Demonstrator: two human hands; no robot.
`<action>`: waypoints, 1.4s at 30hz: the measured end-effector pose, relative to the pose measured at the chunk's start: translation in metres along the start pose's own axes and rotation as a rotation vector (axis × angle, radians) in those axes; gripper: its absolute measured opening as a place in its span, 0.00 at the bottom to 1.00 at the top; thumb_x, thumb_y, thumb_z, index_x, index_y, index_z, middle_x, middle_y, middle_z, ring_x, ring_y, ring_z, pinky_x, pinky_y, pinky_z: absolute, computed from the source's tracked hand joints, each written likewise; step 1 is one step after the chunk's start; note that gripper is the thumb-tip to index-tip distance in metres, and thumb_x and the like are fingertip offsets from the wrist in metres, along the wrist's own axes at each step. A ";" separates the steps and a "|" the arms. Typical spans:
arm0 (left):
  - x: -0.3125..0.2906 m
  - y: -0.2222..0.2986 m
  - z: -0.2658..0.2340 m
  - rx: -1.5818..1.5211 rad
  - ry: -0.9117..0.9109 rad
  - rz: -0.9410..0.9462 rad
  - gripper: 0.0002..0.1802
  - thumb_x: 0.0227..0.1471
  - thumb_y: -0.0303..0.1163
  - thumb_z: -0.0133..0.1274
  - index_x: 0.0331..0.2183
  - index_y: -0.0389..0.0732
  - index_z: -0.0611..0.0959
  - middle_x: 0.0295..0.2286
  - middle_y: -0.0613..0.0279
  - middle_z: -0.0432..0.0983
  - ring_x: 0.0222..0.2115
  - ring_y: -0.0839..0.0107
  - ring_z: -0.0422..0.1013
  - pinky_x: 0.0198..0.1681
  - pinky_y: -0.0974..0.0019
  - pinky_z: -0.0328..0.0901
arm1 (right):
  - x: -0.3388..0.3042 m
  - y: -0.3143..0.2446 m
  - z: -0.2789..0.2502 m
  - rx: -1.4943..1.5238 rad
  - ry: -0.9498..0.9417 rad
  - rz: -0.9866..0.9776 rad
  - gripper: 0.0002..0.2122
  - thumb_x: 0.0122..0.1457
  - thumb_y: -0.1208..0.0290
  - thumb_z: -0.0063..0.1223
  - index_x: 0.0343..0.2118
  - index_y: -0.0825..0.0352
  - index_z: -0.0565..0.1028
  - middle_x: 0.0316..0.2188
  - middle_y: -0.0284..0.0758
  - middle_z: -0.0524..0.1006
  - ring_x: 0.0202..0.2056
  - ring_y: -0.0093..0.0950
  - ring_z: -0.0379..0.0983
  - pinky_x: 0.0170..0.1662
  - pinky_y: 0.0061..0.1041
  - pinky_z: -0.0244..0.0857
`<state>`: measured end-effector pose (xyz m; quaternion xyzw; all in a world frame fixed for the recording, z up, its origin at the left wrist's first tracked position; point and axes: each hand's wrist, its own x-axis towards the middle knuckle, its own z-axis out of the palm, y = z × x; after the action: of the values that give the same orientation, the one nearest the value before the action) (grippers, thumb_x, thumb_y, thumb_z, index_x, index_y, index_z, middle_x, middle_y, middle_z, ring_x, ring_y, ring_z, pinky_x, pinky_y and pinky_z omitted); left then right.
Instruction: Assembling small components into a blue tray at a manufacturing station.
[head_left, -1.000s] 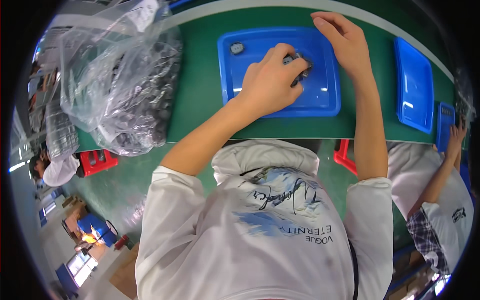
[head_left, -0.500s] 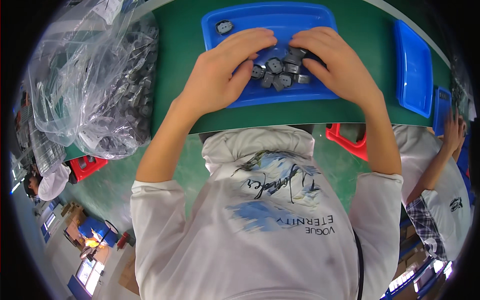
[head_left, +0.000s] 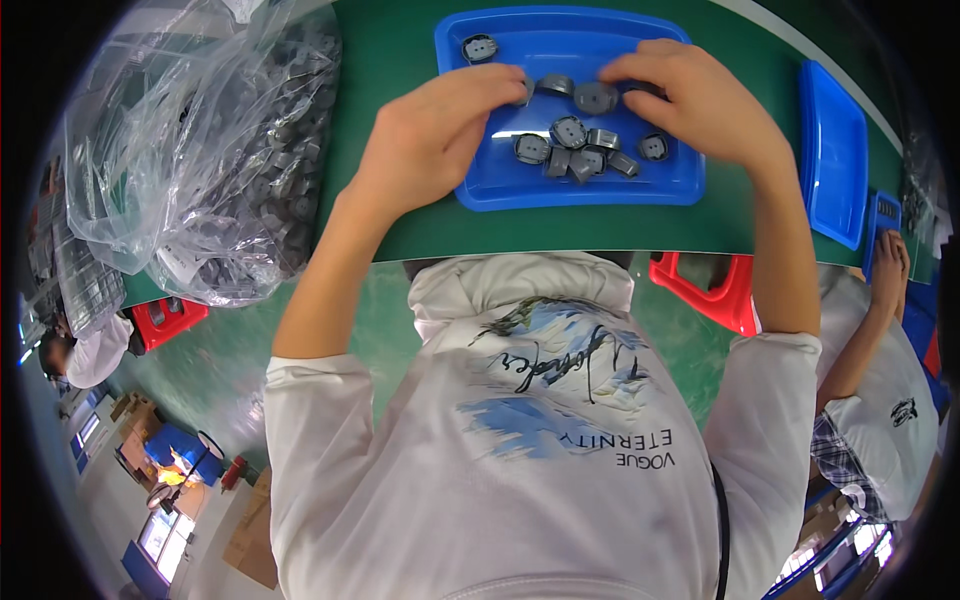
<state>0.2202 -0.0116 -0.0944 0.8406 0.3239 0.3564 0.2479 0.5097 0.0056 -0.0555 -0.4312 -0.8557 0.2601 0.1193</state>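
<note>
A shallow blue tray (head_left: 585,197) holds several small grey plastic pieces, rounded, some with slotted faces turned up. Over its left side, my left hand (head_left: 430,130) is closed, with its fingertips on a grey piece (head_left: 524,92) that they partly hide. At the right, my right hand (head_left: 705,105) curls inward, index finger and thumb about a tilted grey piece (head_left: 597,97); the rest of that grip is partly hidden. Between the hands lies another piece (head_left: 555,85). A loose cluster of pieces (head_left: 569,132) sits nearer me, and a single piece (head_left: 479,47) rests in the far left corner.
A large clear plastic bag (head_left: 240,180) full of grey pieces stands left of the tray on the green table (head_left: 400,30). Stacked blue trays (head_left: 835,155) lie at the right. Beyond them, a co-worker's hands (head_left: 890,265) are at a smaller blue tray. Red stools (head_left: 715,295) stand below.
Both hands have moved apart and slightly right, with the view shifting too. Pieces formerly bunched near my right hand are now spread out, and one lies at the tray's right.
</note>
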 end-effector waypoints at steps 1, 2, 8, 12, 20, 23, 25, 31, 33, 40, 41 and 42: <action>-0.001 0.001 0.002 0.029 -0.007 0.038 0.18 0.47 0.15 0.53 0.41 0.41 0.84 0.43 0.60 0.81 0.44 0.61 0.77 0.47 0.61 0.72 | 0.000 0.004 -0.006 -0.129 -0.063 0.007 0.13 0.55 0.75 0.53 0.43 0.67 0.77 0.34 0.40 0.75 0.36 0.37 0.72 0.41 0.32 0.66; -0.001 0.001 0.002 0.030 -0.006 0.036 0.18 0.47 0.15 0.53 0.41 0.41 0.84 0.43 0.60 0.81 0.44 0.61 0.77 0.47 0.61 0.72 | 0.001 0.006 -0.010 -0.257 -0.126 0.015 0.12 0.55 0.75 0.52 0.42 0.67 0.77 0.34 0.41 0.75 0.36 0.38 0.72 0.41 0.32 0.66; 0.002 -0.012 -0.002 0.267 0.092 0.130 0.15 0.45 0.18 0.57 0.38 0.42 0.84 0.41 0.62 0.81 0.48 0.60 0.74 0.54 0.58 0.64 | 0.039 -0.029 -0.004 0.193 -0.079 0.161 0.05 0.49 0.75 0.58 0.30 0.67 0.80 0.47 0.46 0.70 0.54 0.46 0.61 0.58 0.42 0.55; 0.000 -0.005 -0.001 0.439 0.155 -0.092 0.13 0.44 0.26 0.63 0.36 0.44 0.85 0.47 0.61 0.75 0.54 0.54 0.65 0.56 0.54 0.60 | 0.055 -0.045 0.032 -0.179 0.037 -0.011 0.12 0.56 0.62 0.54 0.33 0.66 0.76 0.27 0.41 0.78 0.31 0.43 0.77 0.32 0.43 0.69; -0.002 0.002 -0.002 0.473 0.010 -0.169 0.11 0.43 0.28 0.63 0.34 0.44 0.85 0.55 0.53 0.66 0.58 0.48 0.58 0.59 0.48 0.55 | 0.042 -0.031 0.038 -0.210 -0.104 -0.053 0.13 0.54 0.59 0.52 0.30 0.66 0.77 0.25 0.42 0.77 0.31 0.45 0.76 0.33 0.44 0.69; 0.009 0.009 0.003 0.450 0.014 -0.099 0.12 0.42 0.28 0.64 0.34 0.45 0.85 0.56 0.53 0.66 0.59 0.45 0.56 0.59 0.47 0.53 | 0.038 -0.009 0.025 0.039 -0.085 -0.022 0.11 0.56 0.63 0.51 0.32 0.66 0.76 0.24 0.45 0.77 0.29 0.46 0.75 0.32 0.42 0.66; 0.010 0.009 0.007 0.467 -0.001 -0.103 0.13 0.42 0.28 0.64 0.35 0.45 0.85 0.56 0.53 0.65 0.59 0.45 0.56 0.59 0.46 0.53 | 0.036 0.003 0.024 0.081 -0.034 0.018 0.10 0.57 0.68 0.53 0.38 0.67 0.73 0.21 0.42 0.76 0.27 0.42 0.75 0.31 0.37 0.66; 0.006 0.003 0.009 0.404 0.006 -0.084 0.10 0.42 0.29 0.64 0.32 0.44 0.84 0.56 0.51 0.65 0.59 0.43 0.55 0.59 0.43 0.53 | 0.038 -0.005 0.030 -0.075 0.147 0.114 0.12 0.57 0.65 0.56 0.40 0.66 0.73 0.22 0.40 0.76 0.27 0.39 0.75 0.32 0.36 0.67; 0.007 0.003 0.010 0.395 0.047 -0.119 0.09 0.42 0.29 0.64 0.30 0.43 0.84 0.56 0.50 0.65 0.59 0.43 0.55 0.59 0.43 0.53 | 0.040 -0.002 0.032 -0.083 0.191 0.132 0.12 0.57 0.65 0.56 0.40 0.66 0.73 0.22 0.40 0.76 0.27 0.39 0.75 0.32 0.36 0.67; 0.009 -0.001 0.008 0.422 -0.023 -0.051 0.09 0.41 0.28 0.63 0.31 0.43 0.84 0.54 0.49 0.67 0.59 0.43 0.56 0.59 0.43 0.55 | 0.041 -0.013 0.023 -0.029 0.147 0.182 0.14 0.58 0.64 0.57 0.44 0.63 0.75 0.24 0.38 0.77 0.26 0.36 0.74 0.31 0.34 0.66; 0.009 0.000 0.008 0.388 -0.014 -0.068 0.09 0.41 0.27 0.62 0.31 0.43 0.84 0.54 0.49 0.67 0.58 0.43 0.56 0.59 0.43 0.54 | 0.040 -0.013 0.020 0.032 0.151 0.210 0.14 0.58 0.64 0.57 0.45 0.63 0.76 0.24 0.38 0.77 0.26 0.35 0.74 0.31 0.34 0.66; 0.009 0.001 0.008 0.354 -0.005 -0.086 0.09 0.42 0.26 0.61 0.31 0.43 0.84 0.54 0.49 0.68 0.58 0.43 0.57 0.59 0.43 0.54 | 0.039 -0.009 0.019 0.029 0.148 0.208 0.14 0.58 0.64 0.57 0.45 0.63 0.76 0.24 0.38 0.77 0.26 0.35 0.74 0.31 0.34 0.66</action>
<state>0.2315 -0.0069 -0.0951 0.8574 0.4165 0.2809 0.1116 0.4722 0.0260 -0.0672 -0.5338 -0.7913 0.2510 0.1609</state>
